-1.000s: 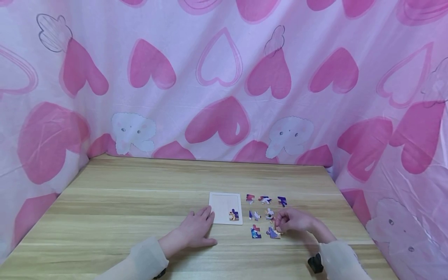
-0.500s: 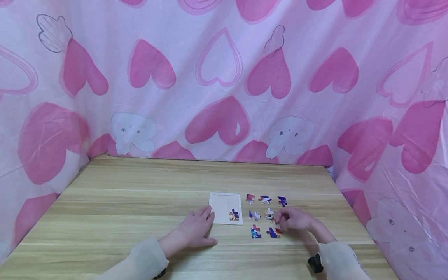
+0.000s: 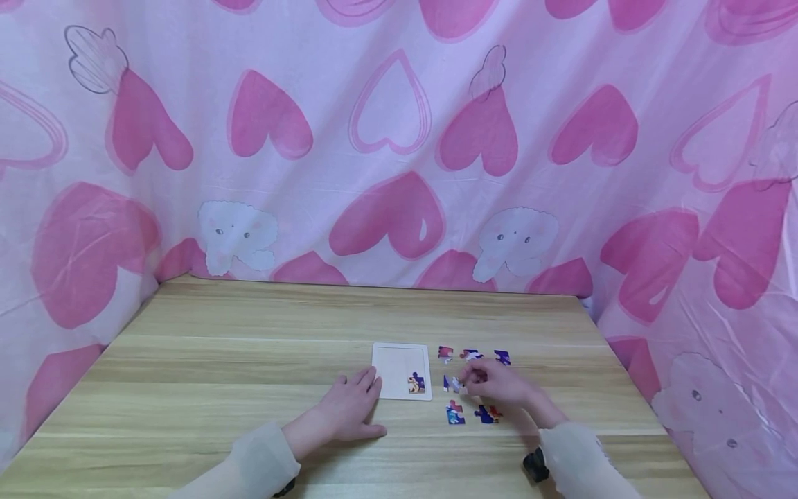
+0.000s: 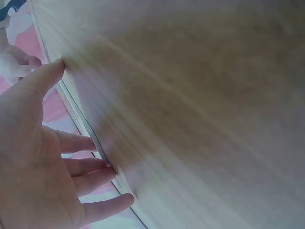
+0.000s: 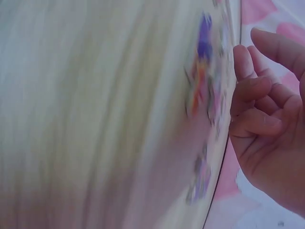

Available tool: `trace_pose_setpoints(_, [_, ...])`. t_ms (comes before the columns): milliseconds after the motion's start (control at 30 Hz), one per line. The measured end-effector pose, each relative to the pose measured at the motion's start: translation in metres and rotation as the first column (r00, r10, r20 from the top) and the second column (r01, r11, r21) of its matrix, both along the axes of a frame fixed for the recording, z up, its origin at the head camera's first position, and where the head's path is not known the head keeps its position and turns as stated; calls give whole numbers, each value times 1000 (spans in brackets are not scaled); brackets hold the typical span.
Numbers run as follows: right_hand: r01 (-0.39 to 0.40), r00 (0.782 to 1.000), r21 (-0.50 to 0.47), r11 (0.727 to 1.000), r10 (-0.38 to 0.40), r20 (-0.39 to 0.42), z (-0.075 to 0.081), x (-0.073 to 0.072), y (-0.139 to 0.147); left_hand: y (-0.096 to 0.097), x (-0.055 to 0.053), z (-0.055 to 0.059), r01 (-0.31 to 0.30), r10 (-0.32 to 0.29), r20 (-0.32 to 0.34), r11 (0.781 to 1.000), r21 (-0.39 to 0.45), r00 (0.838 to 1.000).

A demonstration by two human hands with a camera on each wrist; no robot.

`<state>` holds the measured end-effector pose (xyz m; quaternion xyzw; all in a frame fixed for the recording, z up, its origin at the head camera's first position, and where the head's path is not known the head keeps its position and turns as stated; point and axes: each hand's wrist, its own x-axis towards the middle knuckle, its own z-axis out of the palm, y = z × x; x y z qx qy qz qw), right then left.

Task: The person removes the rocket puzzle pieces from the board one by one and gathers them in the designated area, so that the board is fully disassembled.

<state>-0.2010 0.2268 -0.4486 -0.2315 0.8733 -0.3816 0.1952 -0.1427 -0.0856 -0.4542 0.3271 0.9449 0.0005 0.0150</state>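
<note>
My left hand (image 3: 352,407) lies with straight fingers on the table, its fingertips touching the left edge of a pale square puzzle tray (image 3: 386,367). One jigsaw piece (image 3: 416,382) sits in the tray's lower right corner. Right of the tray my right hand (image 3: 499,382) hovers over the loose pieces, fingers loosely bent. In the right wrist view that hand (image 5: 269,105) shows nothing between thumb and fingers. A blue-and-white piece (image 3: 453,384) is partly covered by its fingertips. Below it lie a red-and-blue piece (image 3: 455,413) and a dark blue piece with red (image 3: 488,414).
Along the top of the group lie a red piece (image 3: 445,353), a white-and-purple piece (image 3: 472,354) and a dark blue piece (image 3: 502,357). A pink heart-print curtain (image 3: 386,138) hangs around the wooden table (image 3: 249,333).
My right hand has moved left from beside the lower right piece, hiding the middle-row piece seen earlier. That lower piece turned from lavender to dark blue with red. My left hand stays still.
</note>
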Motion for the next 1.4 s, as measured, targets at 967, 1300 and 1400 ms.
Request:
trace_pose_setpoints(967, [-50,986,115,992,68,-155,-2,-9,-79,0,-1,-1,7,-7,-16,1000,6,1000])
trace_pose_setpoints(1300, [-13,993,189,982,34,-111,-2,-12,-85,0,-1,-2,8,-8,-29,1000,4,1000])
trace_pose_setpoints(1400, [-11,995,191,982,30,-99,-1,-13,-87,0,-1,-3,10,-10,-35,1000,3,999])
